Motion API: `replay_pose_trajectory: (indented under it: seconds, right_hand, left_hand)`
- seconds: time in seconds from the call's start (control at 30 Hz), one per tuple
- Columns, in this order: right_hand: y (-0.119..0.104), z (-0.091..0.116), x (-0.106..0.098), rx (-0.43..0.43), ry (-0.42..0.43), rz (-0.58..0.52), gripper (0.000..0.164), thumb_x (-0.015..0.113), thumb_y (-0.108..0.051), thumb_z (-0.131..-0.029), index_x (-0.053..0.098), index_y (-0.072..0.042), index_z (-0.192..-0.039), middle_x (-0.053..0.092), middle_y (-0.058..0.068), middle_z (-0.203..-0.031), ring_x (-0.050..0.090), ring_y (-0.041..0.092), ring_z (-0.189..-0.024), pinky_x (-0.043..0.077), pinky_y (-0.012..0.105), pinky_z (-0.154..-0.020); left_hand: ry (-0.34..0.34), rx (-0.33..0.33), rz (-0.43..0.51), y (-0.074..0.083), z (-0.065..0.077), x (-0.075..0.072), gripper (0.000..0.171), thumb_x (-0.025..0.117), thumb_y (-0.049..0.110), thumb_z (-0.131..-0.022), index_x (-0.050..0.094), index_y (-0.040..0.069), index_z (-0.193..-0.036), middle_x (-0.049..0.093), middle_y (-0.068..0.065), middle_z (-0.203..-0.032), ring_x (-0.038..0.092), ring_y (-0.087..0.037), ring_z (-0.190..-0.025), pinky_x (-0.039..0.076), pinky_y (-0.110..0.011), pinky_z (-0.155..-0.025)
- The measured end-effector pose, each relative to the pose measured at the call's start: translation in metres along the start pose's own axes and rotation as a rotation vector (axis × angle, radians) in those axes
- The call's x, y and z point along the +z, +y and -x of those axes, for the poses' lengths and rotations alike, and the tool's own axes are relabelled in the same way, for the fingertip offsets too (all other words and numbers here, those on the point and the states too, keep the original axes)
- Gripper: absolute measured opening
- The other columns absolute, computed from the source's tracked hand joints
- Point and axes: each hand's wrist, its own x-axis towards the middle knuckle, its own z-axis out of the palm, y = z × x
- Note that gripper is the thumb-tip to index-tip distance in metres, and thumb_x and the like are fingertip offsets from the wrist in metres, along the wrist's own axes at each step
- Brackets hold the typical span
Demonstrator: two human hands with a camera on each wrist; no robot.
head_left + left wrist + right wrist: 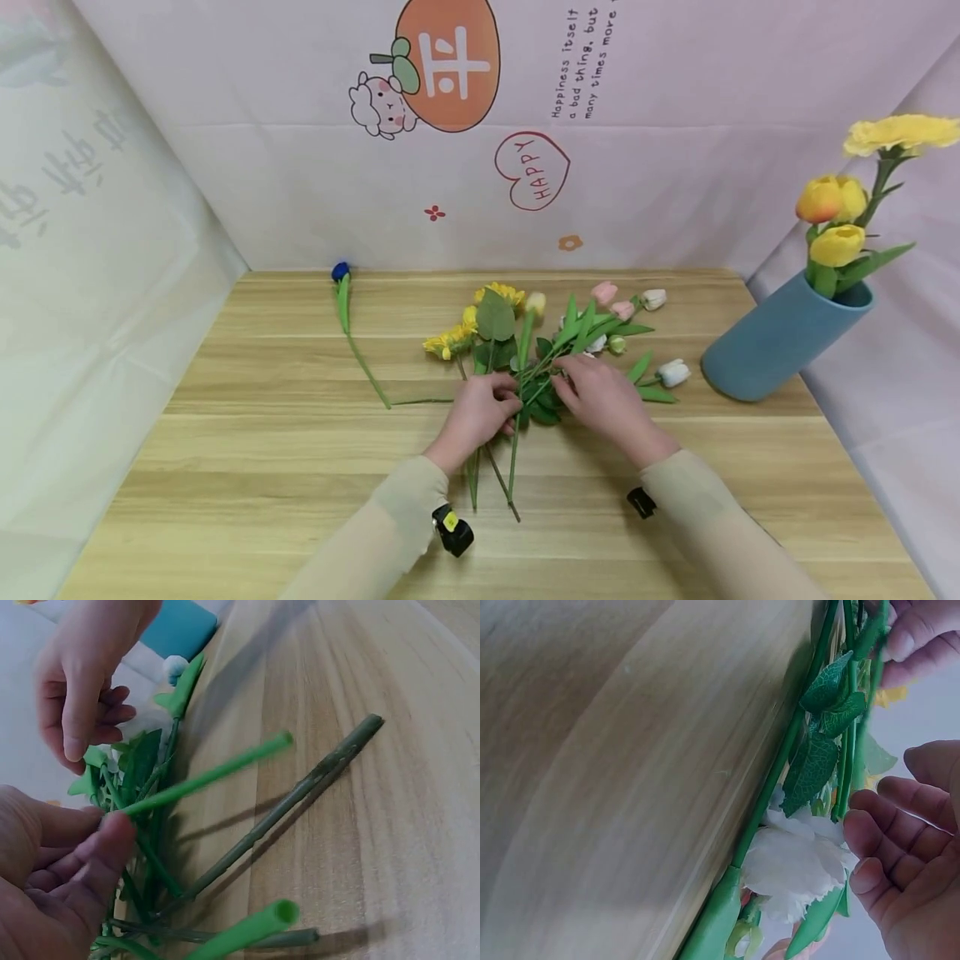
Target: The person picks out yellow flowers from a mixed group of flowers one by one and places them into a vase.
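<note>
My left hand [480, 412] pinches a green tulip stem [202, 780] between thumb and fingertips. In the head view this stem seems to run up to a cream tulip [536, 303]. Over the right side of the flower pile hovers my right hand [603, 400], its fingers loosely bent with nothing between them. Beneath and around the hands lie yellow flowers [448, 342], pink tulips [604, 292], white tulips [673, 372] and a white ruffled bloom [791, 862]. Several stem ends, among them a brownish one [300, 787], point toward the person.
A blue vase [787, 337] with yellow flowers [838, 246] stands at the right, looking tilted in the head view. Apart at the left lies a blue tulip [341, 272] on the wooden table [255, 467]. A printed cloth [300, 192] hangs behind.
</note>
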Motion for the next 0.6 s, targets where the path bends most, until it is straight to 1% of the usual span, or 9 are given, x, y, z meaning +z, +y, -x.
replay_pose_trajectory:
  seconds: [0.13,0.2,0.27,0.33,0.37,0.4,0.47,0.57,0.6]
  right_hand:
    - [-0.001,0.0,0.0,0.005,0.003,-0.001,0.026,0.062,-0.022,-0.095,0.065,-0.005,-0.115,0.069,0.013,-0.108,0.065,0.029,-0.092,0.056,0.049,-0.075]
    - [-0.002,-0.001,0.0,0.002,0.007,-0.001,0.026,0.062,-0.021,-0.095,0.065,-0.004,-0.113,0.069,0.013,-0.105,0.065,0.028,-0.089,0.056,0.048,-0.072]
    - [-0.004,-0.002,0.001,0.004,0.008,0.002,0.024,0.062,-0.022,-0.095,0.066,-0.005,-0.111,0.069,0.01,-0.101,0.064,0.025,-0.084,0.055,0.046,-0.068]
    - [-0.008,-0.003,0.0,0.014,0.009,0.009,0.022,0.062,-0.023,-0.095,0.067,-0.007,-0.108,0.069,0.008,-0.096,0.063,0.022,-0.078,0.054,0.043,-0.062]
    - [-0.01,-0.004,0.0,0.019,0.007,0.01,0.021,0.062,-0.024,-0.095,0.067,-0.007,-0.107,0.069,0.007,-0.094,0.063,0.021,-0.076,0.054,0.042,-0.061]
    - [-0.012,-0.005,0.0,0.022,0.008,0.01,0.02,0.062,-0.024,-0.094,0.067,-0.008,-0.105,0.069,0.006,-0.092,0.062,0.02,-0.074,0.053,0.041,-0.059]
    - [-0.016,-0.007,0.001,0.027,0.006,0.004,0.018,0.062,-0.024,-0.094,0.067,-0.009,-0.102,0.068,0.004,-0.089,0.061,0.018,-0.072,0.052,0.04,-0.056]
    - [-0.022,-0.008,0.005,0.031,0.002,-0.016,0.015,0.064,-0.023,-0.093,0.067,-0.009,-0.098,0.067,0.004,-0.088,0.061,0.018,-0.072,0.053,0.039,-0.058]
    - [-0.024,-0.009,0.007,0.032,0.0,-0.022,0.014,0.065,-0.022,-0.093,0.066,-0.009,-0.097,0.066,0.004,-0.087,0.061,0.018,-0.071,0.053,0.039,-0.057]
  left_hand:
    - [-0.044,0.005,0.004,0.002,0.001,-0.003,0.03,0.061,0.003,-0.094,0.061,0.001,-0.124,0.065,-0.008,-0.094,0.066,-0.025,-0.061,0.059,-0.037,-0.056]
    - [-0.045,0.021,-0.031,0.004,0.003,-0.007,0.028,0.061,0.006,-0.094,0.063,0.002,-0.122,0.066,-0.007,-0.097,0.066,-0.023,-0.062,0.059,-0.037,-0.057]
    - [-0.029,0.063,-0.127,0.006,0.005,-0.013,0.026,0.062,0.011,-0.095,0.064,0.005,-0.12,0.067,-0.006,-0.102,0.065,-0.019,-0.065,0.058,-0.035,-0.061]
    - [0.001,0.115,-0.254,0.007,0.008,-0.02,0.026,0.062,0.016,-0.095,0.066,0.007,-0.119,0.067,-0.006,-0.109,0.065,-0.016,-0.075,0.057,-0.036,-0.068]
    - [0.023,0.139,-0.329,0.007,0.01,-0.024,0.027,0.062,0.018,-0.095,0.066,0.009,-0.119,0.067,-0.006,-0.113,0.065,-0.017,-0.083,0.056,-0.036,-0.074]
    - [0.042,0.156,-0.401,0.008,0.013,-0.028,0.028,0.062,0.021,-0.094,0.066,0.011,-0.12,0.065,-0.008,-0.12,0.064,-0.019,-0.094,0.055,-0.039,-0.082]
    - [0.072,0.178,-0.516,0.007,0.018,-0.037,0.032,0.063,0.025,-0.094,0.064,0.012,-0.123,0.06,-0.011,-0.128,0.056,-0.025,-0.112,0.049,-0.046,-0.094]
    - [0.102,0.207,-0.684,0.004,0.026,-0.049,0.042,0.066,0.032,-0.091,0.061,0.013,-0.128,0.055,-0.013,-0.134,0.046,-0.033,-0.123,0.04,-0.053,-0.102]
    - [0.109,0.22,-0.727,0.002,0.028,-0.053,0.044,0.067,0.033,-0.09,0.06,0.013,-0.129,0.054,-0.013,-0.135,0.045,-0.035,-0.123,0.038,-0.054,-0.103]
